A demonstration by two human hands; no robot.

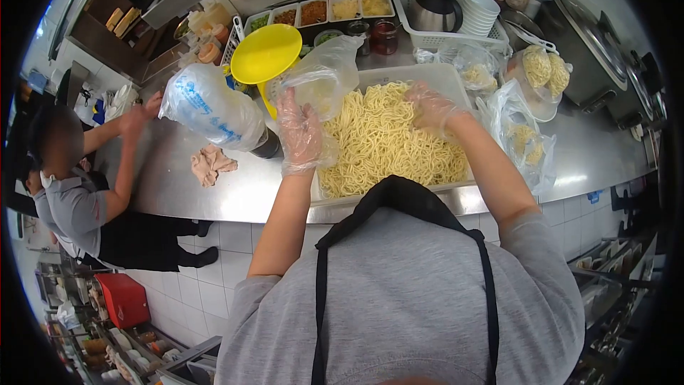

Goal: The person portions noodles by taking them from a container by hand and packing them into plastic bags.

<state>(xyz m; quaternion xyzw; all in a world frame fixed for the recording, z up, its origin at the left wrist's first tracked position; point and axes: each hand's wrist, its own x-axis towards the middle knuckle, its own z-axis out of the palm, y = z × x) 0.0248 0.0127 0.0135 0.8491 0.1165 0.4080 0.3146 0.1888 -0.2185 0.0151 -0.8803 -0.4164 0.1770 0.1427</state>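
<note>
Yellow noodles fill a wide translucent tub on the steel counter in front of me. My right hand, in a clear plastic glove, reaches into the tub's far right part, its curled fingers among the noodles. Also gloved, my left hand is at the tub's left edge with its fingers pointing up. It grips a clear plastic bag that spreads out above the noodles; the exact finger hold is partly hidden by the film.
Left of the tub are a yellow round scale-like pan, a roll of printed bags and a crumpled cloth. Bagged noodles lie right. Topping containers and a bowl stack stand behind. A co-worker stands left.
</note>
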